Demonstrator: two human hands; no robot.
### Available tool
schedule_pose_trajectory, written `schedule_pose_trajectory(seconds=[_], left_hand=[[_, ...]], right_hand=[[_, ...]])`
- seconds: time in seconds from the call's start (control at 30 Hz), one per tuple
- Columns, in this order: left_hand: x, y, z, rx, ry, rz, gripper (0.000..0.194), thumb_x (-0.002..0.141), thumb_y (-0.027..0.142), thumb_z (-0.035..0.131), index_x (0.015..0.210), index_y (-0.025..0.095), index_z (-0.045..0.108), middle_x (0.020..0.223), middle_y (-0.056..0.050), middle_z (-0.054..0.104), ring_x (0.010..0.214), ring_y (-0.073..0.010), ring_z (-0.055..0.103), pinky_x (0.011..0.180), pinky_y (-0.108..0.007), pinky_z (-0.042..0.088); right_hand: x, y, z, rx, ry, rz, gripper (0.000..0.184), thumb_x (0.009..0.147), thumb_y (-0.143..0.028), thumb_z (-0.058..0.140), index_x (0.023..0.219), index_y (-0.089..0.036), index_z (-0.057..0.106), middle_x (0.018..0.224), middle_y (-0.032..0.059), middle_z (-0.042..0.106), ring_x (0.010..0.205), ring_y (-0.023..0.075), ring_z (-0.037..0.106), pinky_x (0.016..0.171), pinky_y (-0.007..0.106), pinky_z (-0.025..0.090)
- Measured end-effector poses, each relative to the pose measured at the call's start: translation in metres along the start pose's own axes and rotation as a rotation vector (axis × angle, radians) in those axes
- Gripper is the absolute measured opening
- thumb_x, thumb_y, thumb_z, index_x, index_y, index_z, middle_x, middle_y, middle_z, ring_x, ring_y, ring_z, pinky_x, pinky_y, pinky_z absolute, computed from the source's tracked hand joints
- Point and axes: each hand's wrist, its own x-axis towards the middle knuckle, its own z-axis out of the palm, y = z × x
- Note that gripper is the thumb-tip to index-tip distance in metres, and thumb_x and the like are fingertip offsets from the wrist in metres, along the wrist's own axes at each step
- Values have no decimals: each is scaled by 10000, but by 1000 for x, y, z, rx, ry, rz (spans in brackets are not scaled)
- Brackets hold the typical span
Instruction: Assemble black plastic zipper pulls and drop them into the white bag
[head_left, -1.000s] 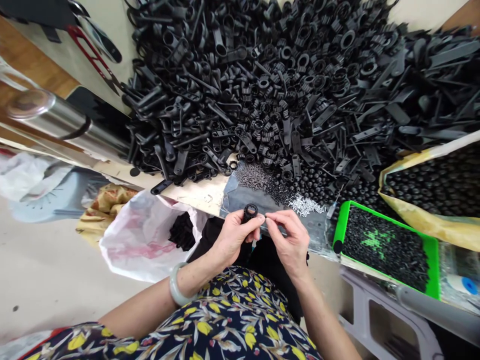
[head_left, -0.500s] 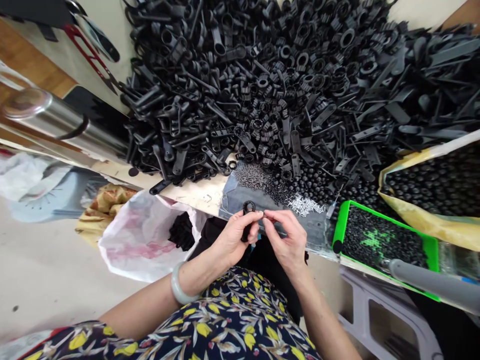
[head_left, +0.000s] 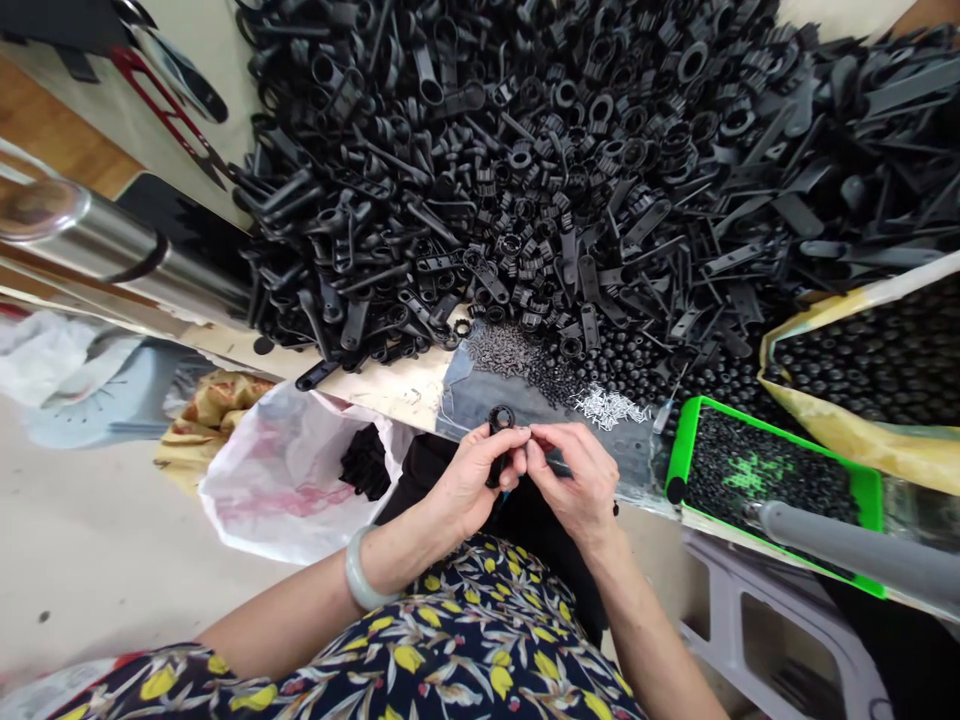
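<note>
My left hand (head_left: 480, 475) is closed around a black plastic piece with a ring-shaped end (head_left: 500, 416), the ring standing up above the fingers. The fingertips of my right hand (head_left: 576, 480) are pinched together and meet my left thumb tip. Whatever sits between those fingertips is too small to make out. Just beyond the hands, on a grey mat (head_left: 510, 398), lie a heap of tiny metal parts (head_left: 499, 350), small black beads (head_left: 615, 358) and a little pile of white pins (head_left: 609, 408).
A large heap of black plastic parts (head_left: 450, 190) covers the table. On the right are a green tray (head_left: 679, 450) of small black pieces and a yellow bag (head_left: 847, 420) of black balls. A steel flask (head_left: 112, 240) lies left; a white plastic bag (head_left: 262, 490) hangs below the edge.
Both hands stay together at nearly the same spot, with the black ringed piece still in my left hand. The view has shifted slightly; the right-hand fingers have moved a little.
</note>
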Motion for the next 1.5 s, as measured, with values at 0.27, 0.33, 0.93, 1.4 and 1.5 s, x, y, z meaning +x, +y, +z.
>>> schedule_pose_trajectory(seconds=[0.27, 0.33, 0.93, 1.4, 1.5], left_hand=[[0, -5, 0, -26, -2, -1, 346, 742, 329, 857, 634, 155, 579, 520, 53, 507, 474, -45, 371, 494, -213, 253], [-1, -6, 1, -31, -4, -12, 348, 731, 324, 863, 626, 154, 577, 514, 52, 507, 474, -46, 369, 498, -215, 256], [2, -6, 1, 31, -2, -20, 337, 725, 349, 838, 582, 135, 622, 555, 21, 552, 482, -50, 385, 502, -230, 240], [-5, 4, 0, 136, -96, -87, 216, 754, 314, 820, 824, 140, 712, 665, -10, 632, 520, -67, 447, 522, -230, 272], [-13, 13, -3, 146, -158, -155, 259, 742, 241, 763, 979, 139, 740, 758, -53, 693, 593, -95, 511, 587, -242, 361]], right_hand=[[-1, 3, -5, -7, -55, -17, 213, 938, -130, 702, 1128, -224, 717, 993, 57, 762, 867, 169, 727, 807, 315, 597], [-3, 4, -6, 9, -61, -4, 217, 938, -139, 703, 1136, -227, 714, 987, 51, 757, 845, 159, 722, 789, 307, 597], [-5, 11, -7, 58, -55, 40, 183, 945, -166, 690, 1102, -250, 733, 978, 44, 774, 931, 191, 754, 812, 334, 608], [-5, 17, -14, 64, -75, 110, 102, 952, -198, 676, 1035, -240, 719, 896, 30, 739, 749, 156, 677, 700, 312, 564], [-2, 21, -21, 121, -88, 152, 94, 948, -186, 662, 1004, -235, 719, 862, 20, 715, 708, 144, 640, 660, 300, 545]])
